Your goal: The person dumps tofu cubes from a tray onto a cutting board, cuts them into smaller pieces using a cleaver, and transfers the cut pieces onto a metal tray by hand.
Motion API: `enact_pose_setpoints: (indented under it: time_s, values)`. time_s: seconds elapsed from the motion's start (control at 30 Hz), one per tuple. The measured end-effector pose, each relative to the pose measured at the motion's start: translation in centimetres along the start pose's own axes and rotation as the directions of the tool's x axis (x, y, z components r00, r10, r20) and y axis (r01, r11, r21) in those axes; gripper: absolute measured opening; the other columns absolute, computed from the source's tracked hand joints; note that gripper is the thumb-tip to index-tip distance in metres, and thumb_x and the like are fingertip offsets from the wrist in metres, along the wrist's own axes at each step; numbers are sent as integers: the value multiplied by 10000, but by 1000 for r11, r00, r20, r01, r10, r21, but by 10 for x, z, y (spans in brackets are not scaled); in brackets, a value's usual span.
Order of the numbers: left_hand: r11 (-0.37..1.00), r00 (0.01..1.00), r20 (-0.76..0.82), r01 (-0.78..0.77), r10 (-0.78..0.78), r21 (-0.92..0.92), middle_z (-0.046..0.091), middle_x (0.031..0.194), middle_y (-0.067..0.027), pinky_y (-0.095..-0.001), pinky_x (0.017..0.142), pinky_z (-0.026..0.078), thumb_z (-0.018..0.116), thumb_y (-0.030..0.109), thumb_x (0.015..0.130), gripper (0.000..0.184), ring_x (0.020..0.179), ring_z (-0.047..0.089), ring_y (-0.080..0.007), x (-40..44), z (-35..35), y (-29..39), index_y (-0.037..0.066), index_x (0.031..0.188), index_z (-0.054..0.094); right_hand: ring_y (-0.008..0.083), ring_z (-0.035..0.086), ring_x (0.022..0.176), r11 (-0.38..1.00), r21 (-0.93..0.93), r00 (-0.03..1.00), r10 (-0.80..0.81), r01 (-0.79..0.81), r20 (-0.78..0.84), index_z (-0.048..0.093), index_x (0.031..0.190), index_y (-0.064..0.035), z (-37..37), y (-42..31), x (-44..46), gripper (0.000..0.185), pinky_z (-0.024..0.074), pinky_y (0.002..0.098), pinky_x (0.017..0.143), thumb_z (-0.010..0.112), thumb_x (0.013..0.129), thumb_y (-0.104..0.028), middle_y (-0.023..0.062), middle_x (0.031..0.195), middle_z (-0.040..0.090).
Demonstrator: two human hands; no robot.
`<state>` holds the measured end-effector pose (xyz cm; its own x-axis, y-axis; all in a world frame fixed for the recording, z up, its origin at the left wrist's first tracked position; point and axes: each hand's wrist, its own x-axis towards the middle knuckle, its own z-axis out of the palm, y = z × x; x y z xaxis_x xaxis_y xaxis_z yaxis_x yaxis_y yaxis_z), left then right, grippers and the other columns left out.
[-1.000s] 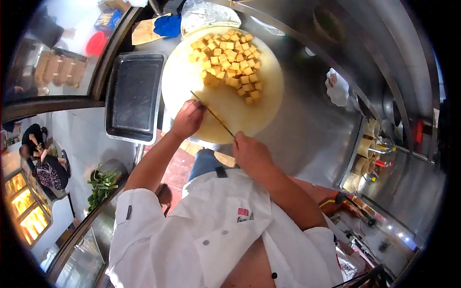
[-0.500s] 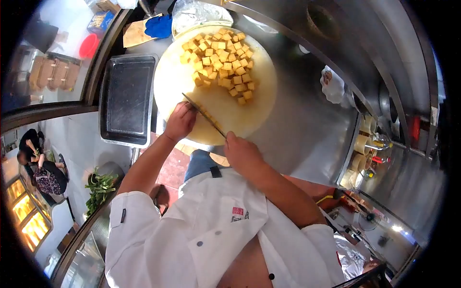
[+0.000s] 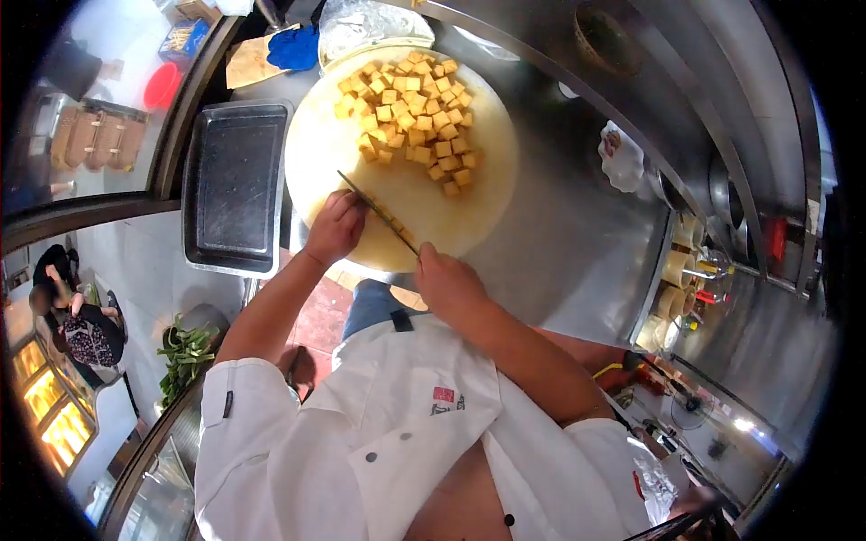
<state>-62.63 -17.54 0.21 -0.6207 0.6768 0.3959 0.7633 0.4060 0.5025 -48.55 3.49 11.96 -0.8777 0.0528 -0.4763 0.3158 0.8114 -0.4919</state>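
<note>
Many yellow cubes (image 3: 415,104) lie heaped on the far half of a round white cutting board (image 3: 492,171). Nearer to me, a knife (image 3: 377,207), seen nearly edge-on, slants across the board. My right hand (image 3: 446,281) is closed round its handle at the near end. My left hand (image 3: 338,223) rests at the board's near left edge, beside the blade, with its fingers bent together; whatever they hold is hidden. A little yellow food shows along the blade between the hands.
An empty dark metal tray (image 3: 236,185) lies left of the board. Behind it are a blue cloth (image 3: 293,49) and a plastic bag (image 3: 365,25). A white scalloped dish (image 3: 621,158) stands to the right. Green leaves (image 3: 187,358) and a seated person (image 3: 88,329) are at the left.
The whole view has shifted, so the board and tray appear further left. The knife and both hands stay close together near the board's near edge. The heap of cubes looks unchanged.
</note>
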Motion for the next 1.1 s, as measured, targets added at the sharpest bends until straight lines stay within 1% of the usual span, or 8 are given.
enact_pose_setpoints:
  time_s: [0.17,0.37,0.47,0.63,0.73,0.87,0.97,1.1]
  values:
    - [1000,1000,9,0,0,6,629,1169,-173,-433,941,519,672,1,854,222,1072,599,-382,3,-3,5,-1,1076,685,476,660,768,999,12,999,-31,32,-30,503,980,-38,26,16,15,181,531,576,708,514,1012,-215,253,828,676]
    - [1000,998,-56,-10,9,-14,622,1162,-183,-452,956,509,655,-8,841,270,1086,592,-403,-6,7,1,-2,1111,665,488,645,767,993,81,969,-61,83,-238,526,936,-44,38,30,20,191,524,567,679,548,988,-227,241,809,668]
    - [998,998,-13,54,-54,-10,622,1182,-194,-466,997,497,650,7,836,288,1119,586,-416,-12,1,11,-1,1124,660,481,670,769,973,120,960,-168,198,-223,561,1037,-48,35,39,16,200,538,586,689,543,1000,-244,236,830,688]
    - [988,987,-74,149,-146,47,585,1250,-227,-525,1029,463,699,55,819,431,1170,554,-445,-33,-15,43,2,1232,585,452,664,729,968,162,924,-120,189,-362,556,962,-57,27,35,-2,155,536,565,656,615,968,-200,219,828,680]
    - [948,933,-179,318,-313,0,503,1289,-279,-540,1033,413,775,117,797,537,1222,481,-470,-39,-14,63,8,1253,514,432,665,708,956,131,896,-191,263,-402,548,936,-65,27,41,-3,150,543,543,629,621,959,-194,193,817,675]
    - [939,909,-241,340,-341,-48,491,1284,-280,-529,1037,409,775,123,804,522,1217,473,-461,-39,-6,74,-7,1233,508,410,675,699,963,58,881,-216,264,-421,549,928,-73,26,45,-6,164,552,519,610,646,942,-205,169,800,663]
    - [894,850,-295,446,-436,-39,485,1265,-285,-529,1033,408,776,119,803,515,1196,473,-463,-48,0,66,-21,1215,501,399,660,699,963,-80,856,-266,257,-443,542,897,-78,25,57,-10,183,541,506,604,652,935,-218,160,809,673]
    - [840,820,-198,540,-537,-43,452,1336,-318,-528,1081,386,830,196,786,647,1255,451,-498,-44,1,69,-33,1280,482,396,681,750,981,-69,889,-196,184,-415,597,996,-87,20,62,-20,212,547,515,642,676,922,-269,139,915,708]
